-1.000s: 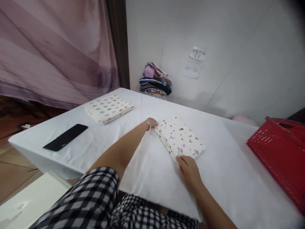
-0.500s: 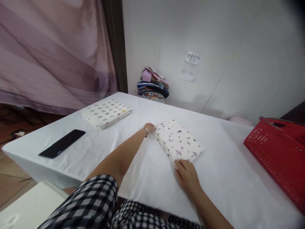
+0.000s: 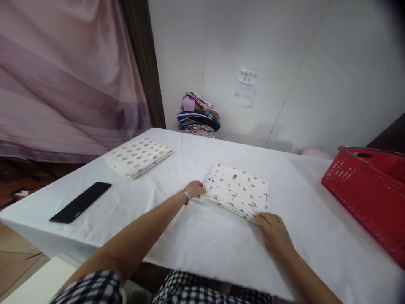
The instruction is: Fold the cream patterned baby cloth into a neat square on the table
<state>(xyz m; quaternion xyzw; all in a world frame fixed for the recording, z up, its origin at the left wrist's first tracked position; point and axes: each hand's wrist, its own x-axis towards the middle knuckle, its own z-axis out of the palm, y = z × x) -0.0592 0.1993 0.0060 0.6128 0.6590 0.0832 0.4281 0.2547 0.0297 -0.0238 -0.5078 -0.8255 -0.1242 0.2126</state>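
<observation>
A folded white cloth (image 3: 236, 188) printed with small figures and palm trees lies flat on the white-covered table (image 3: 202, 249). My left hand (image 3: 194, 189), with a bracelet at the wrist, grips its left corner. At the near right corner, my right hand (image 3: 274, 228) has its fingers closed over the cloth's edge. The layered fold edge faces me between the two hands. A second folded cloth (image 3: 139, 157), white with grey heart-like shapes, rests at the far left of the table.
A black flat slab (image 3: 80, 202) lies near the table's left edge. On the right stands a red plastic basket (image 3: 367, 198). A stack of folded fabrics (image 3: 198, 116) is against the wall behind, with paper notes (image 3: 245, 86) taped beside it. A pink curtain (image 3: 69, 76) hangs at left.
The folded cloth has been turned counterclockwise, its fold edge now more toward me. My left hand came nearer, and my right hand shifted to the right with the corner. The view moved slightly.
</observation>
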